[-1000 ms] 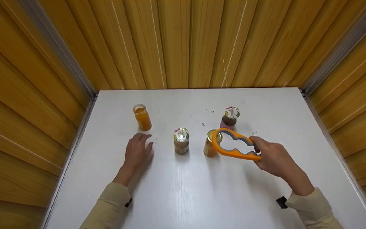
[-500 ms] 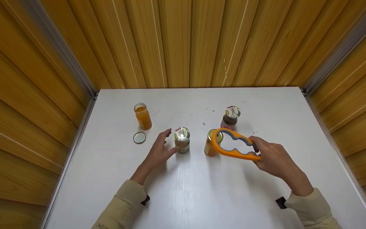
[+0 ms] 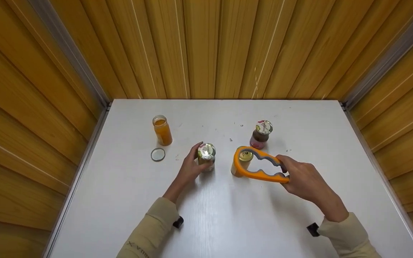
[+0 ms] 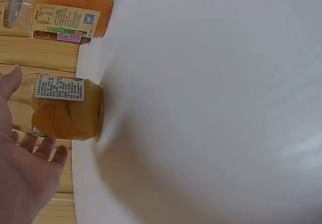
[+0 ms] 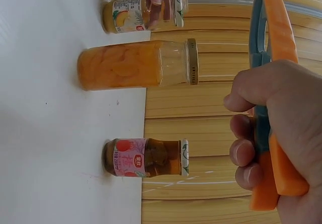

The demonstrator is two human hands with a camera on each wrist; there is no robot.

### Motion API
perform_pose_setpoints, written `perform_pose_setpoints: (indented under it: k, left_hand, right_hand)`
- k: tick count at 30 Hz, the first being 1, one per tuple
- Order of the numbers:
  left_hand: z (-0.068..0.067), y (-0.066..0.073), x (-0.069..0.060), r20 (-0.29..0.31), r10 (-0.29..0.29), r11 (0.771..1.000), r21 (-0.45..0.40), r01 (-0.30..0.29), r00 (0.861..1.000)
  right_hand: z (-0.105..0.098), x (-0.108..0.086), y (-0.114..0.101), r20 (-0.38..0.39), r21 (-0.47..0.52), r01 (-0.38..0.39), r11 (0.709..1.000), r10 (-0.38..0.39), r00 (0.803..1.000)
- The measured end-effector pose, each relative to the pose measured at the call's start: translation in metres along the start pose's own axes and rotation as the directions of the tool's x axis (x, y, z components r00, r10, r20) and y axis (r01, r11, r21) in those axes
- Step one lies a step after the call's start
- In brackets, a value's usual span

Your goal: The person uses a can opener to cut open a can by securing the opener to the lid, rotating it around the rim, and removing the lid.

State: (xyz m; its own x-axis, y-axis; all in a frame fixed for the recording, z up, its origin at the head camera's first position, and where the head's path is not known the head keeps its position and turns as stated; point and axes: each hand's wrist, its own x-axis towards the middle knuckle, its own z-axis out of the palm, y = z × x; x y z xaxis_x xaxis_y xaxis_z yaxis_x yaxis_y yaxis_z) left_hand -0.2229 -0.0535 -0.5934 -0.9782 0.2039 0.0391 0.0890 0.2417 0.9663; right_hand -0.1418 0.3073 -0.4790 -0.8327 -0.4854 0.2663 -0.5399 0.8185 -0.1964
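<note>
My left hand (image 3: 188, 171) is round a silver-lidded jar (image 3: 207, 152), its thumb across the front and its fingers at the left side. In the left wrist view the hand (image 4: 30, 173) surrounds that jar's (image 4: 68, 108) upper part; the jar stands upright on the table. My right hand (image 3: 307, 181) grips the handle end of an orange-and-grey opener (image 3: 260, 175). The opener's loop is above a gold-lidded orange jar (image 3: 236, 170); contact cannot be told in the head view. The right wrist view shows the opener (image 5: 283, 27) apart from that jar (image 5: 121, 65).
An uncapped orange jar (image 3: 163, 134) stands at the back left, with a loose lid (image 3: 158, 154) in front of it. At the back right is a dark jar with a pink label (image 3: 258, 139). Wooden panels (image 3: 199, 50) enclose the white table (image 3: 95, 211).
My left hand has moved right from the loose lid, uncovering it, and come round the silver-lidded jar. The opener in my right hand has shifted slightly left.
</note>
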Motion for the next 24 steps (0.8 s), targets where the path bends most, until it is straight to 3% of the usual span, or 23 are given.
perform_pose_setpoints:
  k: [7,13,24]
  left_hand:
    - [0.002,0.001,0.002,0.019,-0.039,0.999,-0.019,0.040,0.999]
    - [0.001,0.001,0.001,0.037,-0.016,0.999,-0.033,0.017,0.999]
    - [0.000,-0.002,-0.019,0.095,0.002,0.999,-0.043,0.002,0.995]
  right_hand:
    - [0.004,0.007,-0.005,-0.025,-0.011,0.042,0.999,-0.042,0.999]
    - [0.007,0.011,-0.011,-0.023,-0.006,0.039,0.999,-0.040,0.999]
    - [0.019,0.012,-0.020,-0.046,0.023,0.049,0.999,-0.048,0.998]
